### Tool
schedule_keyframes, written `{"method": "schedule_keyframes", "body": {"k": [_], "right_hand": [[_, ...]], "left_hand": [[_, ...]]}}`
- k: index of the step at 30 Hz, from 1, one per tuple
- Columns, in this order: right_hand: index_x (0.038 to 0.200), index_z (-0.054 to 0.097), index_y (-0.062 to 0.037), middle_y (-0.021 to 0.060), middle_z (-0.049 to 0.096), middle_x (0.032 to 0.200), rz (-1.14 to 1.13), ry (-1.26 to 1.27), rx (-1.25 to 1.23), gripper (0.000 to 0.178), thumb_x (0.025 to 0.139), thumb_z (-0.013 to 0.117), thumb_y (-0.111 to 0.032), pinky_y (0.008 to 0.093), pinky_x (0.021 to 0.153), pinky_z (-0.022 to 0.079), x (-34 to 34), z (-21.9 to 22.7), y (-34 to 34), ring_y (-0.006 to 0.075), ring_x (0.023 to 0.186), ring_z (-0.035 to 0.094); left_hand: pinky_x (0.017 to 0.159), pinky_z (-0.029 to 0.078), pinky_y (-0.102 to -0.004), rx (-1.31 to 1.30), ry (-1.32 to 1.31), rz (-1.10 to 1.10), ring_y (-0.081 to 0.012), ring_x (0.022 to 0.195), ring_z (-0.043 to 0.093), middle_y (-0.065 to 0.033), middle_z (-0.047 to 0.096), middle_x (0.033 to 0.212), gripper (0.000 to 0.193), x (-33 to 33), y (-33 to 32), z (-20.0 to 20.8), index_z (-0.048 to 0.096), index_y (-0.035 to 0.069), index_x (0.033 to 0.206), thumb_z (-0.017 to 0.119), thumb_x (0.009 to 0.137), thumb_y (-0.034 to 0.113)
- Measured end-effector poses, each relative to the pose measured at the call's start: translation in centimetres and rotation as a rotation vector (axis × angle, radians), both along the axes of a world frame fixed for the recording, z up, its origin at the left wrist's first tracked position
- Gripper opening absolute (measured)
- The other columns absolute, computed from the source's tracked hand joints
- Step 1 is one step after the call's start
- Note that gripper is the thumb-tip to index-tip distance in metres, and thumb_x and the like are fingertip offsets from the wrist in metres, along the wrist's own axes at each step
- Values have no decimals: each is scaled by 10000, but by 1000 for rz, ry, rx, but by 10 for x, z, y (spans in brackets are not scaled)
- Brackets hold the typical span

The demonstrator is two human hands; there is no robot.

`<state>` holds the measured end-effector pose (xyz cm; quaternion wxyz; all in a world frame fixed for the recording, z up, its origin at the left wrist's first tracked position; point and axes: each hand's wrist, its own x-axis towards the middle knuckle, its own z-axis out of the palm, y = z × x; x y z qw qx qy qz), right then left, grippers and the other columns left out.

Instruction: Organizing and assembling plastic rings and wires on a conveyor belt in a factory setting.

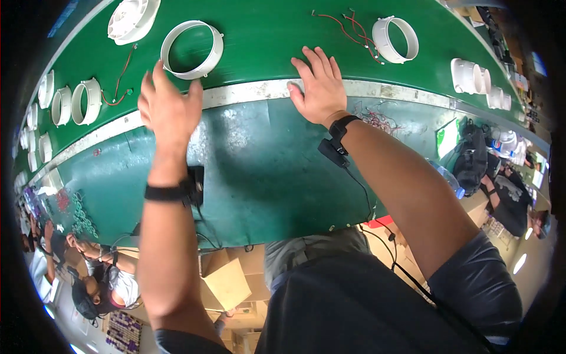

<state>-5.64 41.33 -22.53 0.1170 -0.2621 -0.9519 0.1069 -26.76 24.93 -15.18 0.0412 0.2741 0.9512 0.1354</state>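
Note:
My left hand (170,109) reaches over the metal edge strip, slightly blurred, with thumb and fingers apart and nothing visible in them. Its fingertips are right by a white plastic ring (217,54) on the green belt; whether they touch it I cannot tell. Farther right, my right hand (321,85) is open, fingers spread across the strip and onto the belt, holding nothing. Beyond it on the belt lie red and black wires (352,34) with small connectors, beside another white ring (378,42). Both wrists wear black bands with small boxes and cables.
A white round housing (131,22) sits at the far left, with more white rings (86,101) down that side and others (467,76) at the right. Tangled wires (377,121), a black bag (471,159) and a bottle (446,177) lie on the bench. Other people (109,274) sit alongside.

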Motion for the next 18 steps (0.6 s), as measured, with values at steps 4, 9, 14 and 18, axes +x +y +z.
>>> {"method": "schedule_keyframes", "body": {"k": [4, 9, 14, 18], "right_hand": [[1237, 526, -114, 150, 412, 1361, -17, 9, -16, 495, 806, 598, -346, 528, 1076, 273, 4, 0, 5, 367, 1311, 332], [1240, 525, -116, 146, 405, 1370, -36, -2, -41, 506, 788, 614, -325, 526, 1081, 267, 5, 2, 9, 366, 1320, 324], [1257, 521, -153, 120, 387, 1404, 19, -64, -56, 499, 795, 609, -320, 521, 1088, 261, 5, 8, 14, 353, 1339, 308], [1266, 519, -172, 107, 375, 1420, 30, -82, -92, 499, 798, 607, -321, 517, 1098, 252, 3, 8, 12, 342, 1351, 294]], "left_hand": [[1088, 220, -527, -308, 74, -281, -323, 1261, 398, -74, 489, 1341, 344, -20, 47, 0, 679, 207, 1060, 716, 750, 352], [769, 467, -420, 27, 319, -347, -259, 820, 650, -44, 690, 879, 127, -81, 62, 10, 713, 149, 793, 746, 734, 257], [831, 475, -403, -22, 484, -198, -271, 986, 627, -34, 660, 1104, 199, -178, 73, 18, 722, 181, 872, 711, 788, 361], [942, 426, -398, -55, 448, -268, -274, 1116, 572, -77, 619, 1195, 266, -213, 81, 2, 712, 140, 897, 695, 806, 389]]}}
